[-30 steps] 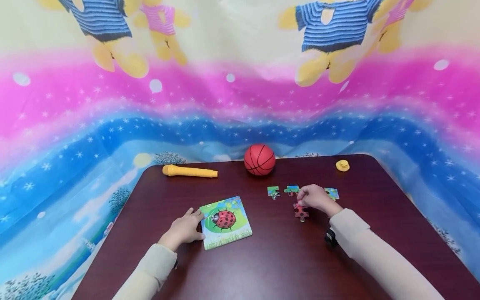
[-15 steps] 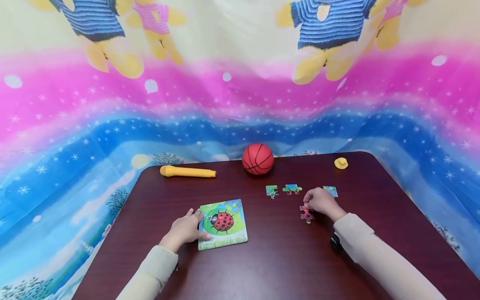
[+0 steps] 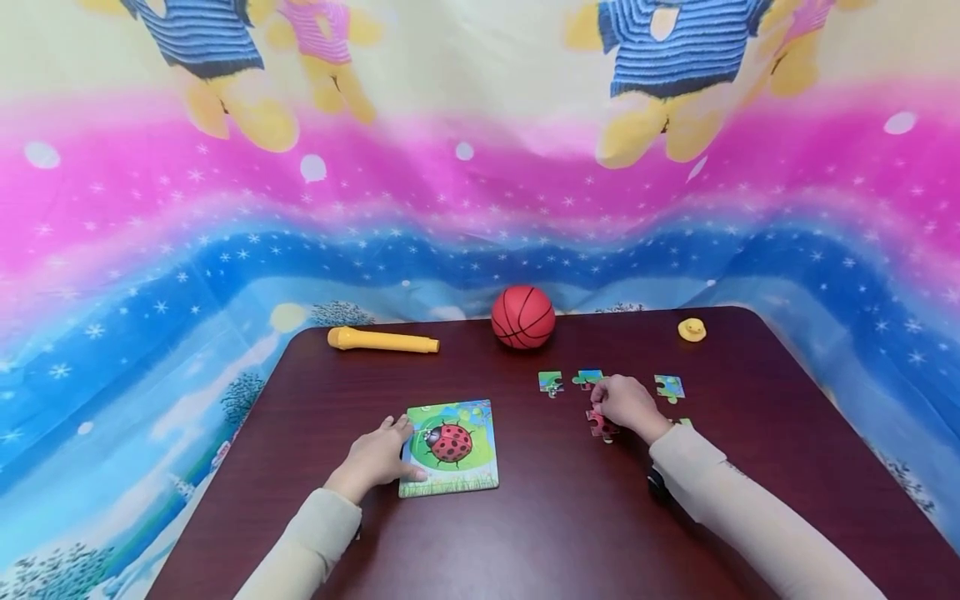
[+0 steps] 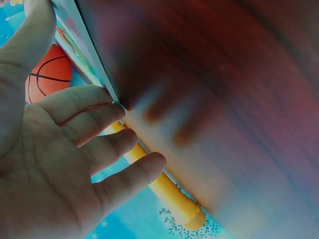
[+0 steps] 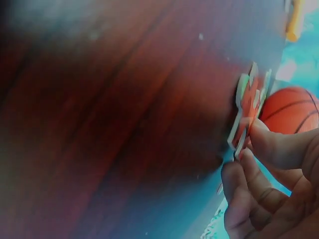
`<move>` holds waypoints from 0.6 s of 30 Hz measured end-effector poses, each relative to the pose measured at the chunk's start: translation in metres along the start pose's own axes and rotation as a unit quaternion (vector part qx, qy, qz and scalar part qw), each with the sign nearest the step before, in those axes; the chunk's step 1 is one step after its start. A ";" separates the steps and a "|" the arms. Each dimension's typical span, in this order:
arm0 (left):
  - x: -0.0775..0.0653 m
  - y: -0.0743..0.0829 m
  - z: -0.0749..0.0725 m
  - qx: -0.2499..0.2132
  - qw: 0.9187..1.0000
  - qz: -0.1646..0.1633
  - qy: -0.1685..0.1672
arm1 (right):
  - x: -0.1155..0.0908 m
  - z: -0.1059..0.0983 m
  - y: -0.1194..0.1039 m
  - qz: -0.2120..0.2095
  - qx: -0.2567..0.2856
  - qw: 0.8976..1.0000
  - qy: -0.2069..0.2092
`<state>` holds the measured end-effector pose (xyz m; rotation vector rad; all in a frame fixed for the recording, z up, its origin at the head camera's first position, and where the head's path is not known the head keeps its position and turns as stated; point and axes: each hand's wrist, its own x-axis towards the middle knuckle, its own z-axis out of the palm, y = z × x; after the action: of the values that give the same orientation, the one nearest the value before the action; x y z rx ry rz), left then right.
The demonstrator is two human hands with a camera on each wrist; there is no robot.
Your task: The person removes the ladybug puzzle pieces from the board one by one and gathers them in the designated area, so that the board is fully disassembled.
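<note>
A square ladybug puzzle board lies flat on the table, left of centre. My left hand rests at its left side, with the thumb over the lower left part of the picture and the fingers fairly straight along the edge. The left wrist view has these fingertips spread beside the board's edge. Between thumb and fingertips, my right hand pinches a red, black-spotted jigsaw piece. Seen from the right wrist, that red piece stands nearly edge-on, with the thumb on its face.
Loose jigsaw pieces lie beyond my right hand: a green one, a blue-green one and another. One more peeks out by the right sleeve. A yellow toy microphone, a red basketball and a yellow rubber duck line the back.
The board has turned to sit squarer to the table, and my left thumb has come over it. My right hand shifted right, then back left, holding the red piece throughout.
</note>
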<state>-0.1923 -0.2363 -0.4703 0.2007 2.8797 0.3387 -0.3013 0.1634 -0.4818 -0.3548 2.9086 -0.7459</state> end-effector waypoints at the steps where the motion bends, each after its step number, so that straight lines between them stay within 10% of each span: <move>1: 0.000 0.000 0.001 0.000 1.000 0.002 -0.003 | 0.000 0.001 -0.002 0.004 -0.009 1.000 0.002; 18: 0.001 -0.013 0.000 0.005 1.000 0.019 -0.024 | -0.008 0.004 -0.023 -0.020 -0.040 0.998 0.033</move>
<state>-0.1948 -0.2484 -0.4732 0.2628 2.8339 0.3227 -0.2881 0.1440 -0.4735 -0.4061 3.0091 -0.6605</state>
